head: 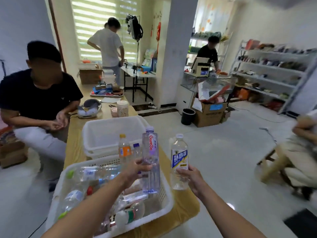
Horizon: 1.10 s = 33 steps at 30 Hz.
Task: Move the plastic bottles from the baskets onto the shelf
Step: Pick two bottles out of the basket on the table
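Note:
My left hand (135, 170) grips a tall clear bottle with a purple-tinted base and red lettering (151, 157), held upright over the near white basket (169, 201). To its right, my right hand (192, 179) holds upright a clear bottle with a blue and yellow label (179, 158), just past the basket's right rim. Several empty plastic bottles lie in the near basket (96, 174). An orange-labelled bottle (124, 148) stands at its far rim. Behind it sit stacked white baskets (103, 134). A white shelf (267, 79) holding goods stands at the far right.
The baskets sit on a long yellow-topped table (75, 148). A seated person in a black shirt (39, 98) is at its left. Two people stand at the back. A black bin (187, 115) and cardboard box (211, 114) stand on the floor; someone sits at the right edge (301, 148).

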Motion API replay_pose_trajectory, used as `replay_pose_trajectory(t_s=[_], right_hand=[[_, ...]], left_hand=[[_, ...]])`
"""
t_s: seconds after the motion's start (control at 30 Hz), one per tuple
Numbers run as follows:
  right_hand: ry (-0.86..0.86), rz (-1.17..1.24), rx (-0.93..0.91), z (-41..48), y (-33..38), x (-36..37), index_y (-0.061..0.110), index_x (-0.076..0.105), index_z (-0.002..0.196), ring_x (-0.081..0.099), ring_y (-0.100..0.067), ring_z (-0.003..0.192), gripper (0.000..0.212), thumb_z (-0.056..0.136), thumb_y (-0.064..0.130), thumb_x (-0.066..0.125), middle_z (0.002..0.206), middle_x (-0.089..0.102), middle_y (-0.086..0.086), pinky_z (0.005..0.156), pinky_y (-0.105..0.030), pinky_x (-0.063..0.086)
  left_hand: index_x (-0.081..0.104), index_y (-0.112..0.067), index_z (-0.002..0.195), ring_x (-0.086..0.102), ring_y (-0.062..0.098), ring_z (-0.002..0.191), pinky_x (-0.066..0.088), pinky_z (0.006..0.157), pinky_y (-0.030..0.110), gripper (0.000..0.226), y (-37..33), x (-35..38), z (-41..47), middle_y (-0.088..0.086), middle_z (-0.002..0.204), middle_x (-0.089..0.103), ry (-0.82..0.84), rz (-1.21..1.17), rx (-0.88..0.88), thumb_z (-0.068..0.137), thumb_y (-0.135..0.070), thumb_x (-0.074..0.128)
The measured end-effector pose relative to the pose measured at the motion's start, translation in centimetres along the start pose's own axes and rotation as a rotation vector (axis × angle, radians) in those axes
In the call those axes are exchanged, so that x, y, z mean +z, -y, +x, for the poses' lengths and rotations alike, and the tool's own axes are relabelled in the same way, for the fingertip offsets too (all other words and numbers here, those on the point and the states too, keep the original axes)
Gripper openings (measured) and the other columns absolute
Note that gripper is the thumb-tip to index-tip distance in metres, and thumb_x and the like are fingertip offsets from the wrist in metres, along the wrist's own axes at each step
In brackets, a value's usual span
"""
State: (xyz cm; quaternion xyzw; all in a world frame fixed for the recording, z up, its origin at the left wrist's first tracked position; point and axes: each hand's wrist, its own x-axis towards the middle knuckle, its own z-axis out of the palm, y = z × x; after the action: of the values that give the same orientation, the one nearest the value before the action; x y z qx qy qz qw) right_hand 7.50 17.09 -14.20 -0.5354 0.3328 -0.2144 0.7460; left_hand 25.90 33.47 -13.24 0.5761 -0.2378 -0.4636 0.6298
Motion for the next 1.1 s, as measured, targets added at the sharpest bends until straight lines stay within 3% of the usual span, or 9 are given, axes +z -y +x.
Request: replay_pose_trajectory(t_s=[0.23, 0.3, 0.4, 0.53, 0.6, 0.7, 0.9, 1.0, 1.1], right_hand=[[-0.399, 0.098, -0.143, -10.4, 1.4, -7.4, 0.007, 0.066, 0.098, 0.064, -0.013, 0.061, 0.018, 0.082, -0.002, 0.066, 0.080, 0.070, -0.005, 0.056, -0.024, 0.048], [-0.531, 0.127, -0.185, -14.6, 1.4, -9.9, 0.006, 0.066, 0.095, 0.064, -0.019, 0.067, 0.018, 0.080, -0.004, 0.066, 0.083, 0.071, -0.009, 0.064, -0.029, 0.050], [-0.731, 0.155, -0.249, -22.0, 1.0, -13.4, 0.003, 0.067, 0.096, 0.067, -0.020, 0.072, 0.021, 0.077, -0.006, 0.068, 0.084, 0.073, -0.009, 0.071, -0.031, 0.052], [-0.994, 0.201, -0.324, -33.3, -0.5, -16.5, 0.000, 0.066, 0.101, 0.068, -0.015, 0.066, 0.025, 0.077, -0.007, 0.068, 0.082, 0.073, -0.008, 0.059, -0.023, 0.053], [-1.116, 0.224, -0.361, -39.4, -1.5, -17.1, 0.000, 0.066, 0.103, 0.068, -0.018, 0.072, 0.027, 0.077, -0.005, 0.069, 0.090, 0.073, -0.012, 0.064, -0.025, 0.054], [-1.299, 0.273, -0.421, -48.4, -3.5, -16.7, -0.006, 0.064, 0.111, 0.066, -0.028, 0.085, 0.038, 0.074, -0.004, 0.071, 0.101, 0.070, -0.020, 0.081, -0.036, 0.053], [-1.665, 0.353, -0.472, -63.6, -7.5, -11.4, -0.001, 0.066, 0.110, 0.070, -0.026, 0.076, 0.059, 0.054, 0.010, 0.082, 0.096, 0.073, -0.018, 0.068, -0.032, 0.055], [-1.840, 0.385, -0.524, -69.1, -9.6, -7.7, -0.002, 0.065, 0.111, 0.070, -0.027, 0.077, 0.061, 0.053, 0.010, 0.081, 0.098, 0.073, -0.018, 0.067, -0.032, 0.055], [-2.004, 0.417, -0.572, -73.6, -11.9, -3.5, -0.001, 0.063, 0.112, 0.070, -0.025, 0.078, 0.056, 0.059, 0.006, 0.079, 0.095, 0.073, -0.015, 0.068, -0.032, 0.055]], left_hand=[[0.062, -0.010, 0.122, 0.062, 0.011, 0.082, 0.049, 0.066, 0.022, 0.046, -0.1, 10.5, 2.3, 0.010, 0.107, 0.064, 0.440, 0.127, -0.030, 0.080, 0.007, 0.064], [0.063, -0.010, 0.121, 0.059, 0.015, 0.084, 0.048, 0.071, 0.026, 0.045, 0.7, 14.8, 1.7, 0.011, 0.107, 0.062, 0.566, 0.136, -0.047, 0.080, 0.007, 0.064], [0.061, -0.006, 0.124, 0.058, 0.017, 0.089, 0.047, 0.070, 0.025, 0.045, 2.5, 21.8, -0.3, 0.012, 0.109, 0.064, 0.762, 0.175, -0.078, 0.081, 0.005, 0.065], [0.059, -0.001, 0.123, 0.058, 0.019, 0.094, 0.044, 0.075, 0.028, 0.046, 5.0, 31.4, -5.2, 0.012, 0.112, 0.065, 1.036, 0.242, -0.107, 0.078, 0.004, 0.067], [0.058, 0.000, 0.124, 0.059, 0.018, 0.094, 0.043, 0.078, 0.029, 0.047, 6.3, 35.8, -8.8, 0.011, 0.112, 0.064, 1.184, 0.258, -0.127, 0.078, 0.001, 0.068], [0.059, 0.000, 0.122, 0.057, 0.021, 0.098, 0.042, 0.077, 0.030, 0.048, 8.6, 41.6, -15.1, 0.011, 0.111, 0.064, 1.370, 0.269, -0.160, 0.075, 0.000, 0.069], [0.061, -0.002, 0.111, 0.057, 0.024, 0.095, 0.045, 0.077, 0.032, 0.036, 12.6, 49.2, -29.6, 0.013, 0.105, 0.061, 1.735, 0.291, -0.223, 0.077, 0.007, 0.066], [0.062, -0.002, 0.116, 0.058, 0.028, 0.099, 0.043, 0.086, 0.039, 0.041, 14.2, 50.8, -36.5, 0.013, 0.107, 0.063, 1.880, 0.283, -0.283, 0.077, 0.010, 0.065], [0.060, -0.002, 0.121, 0.059, 0.026, 0.099, 0.046, 0.078, 0.033, 0.046, 15.6, 51.3, -43.0, 0.011, 0.108, 0.064, 2.003, 0.309, -0.318, 0.076, 0.008, 0.067]])
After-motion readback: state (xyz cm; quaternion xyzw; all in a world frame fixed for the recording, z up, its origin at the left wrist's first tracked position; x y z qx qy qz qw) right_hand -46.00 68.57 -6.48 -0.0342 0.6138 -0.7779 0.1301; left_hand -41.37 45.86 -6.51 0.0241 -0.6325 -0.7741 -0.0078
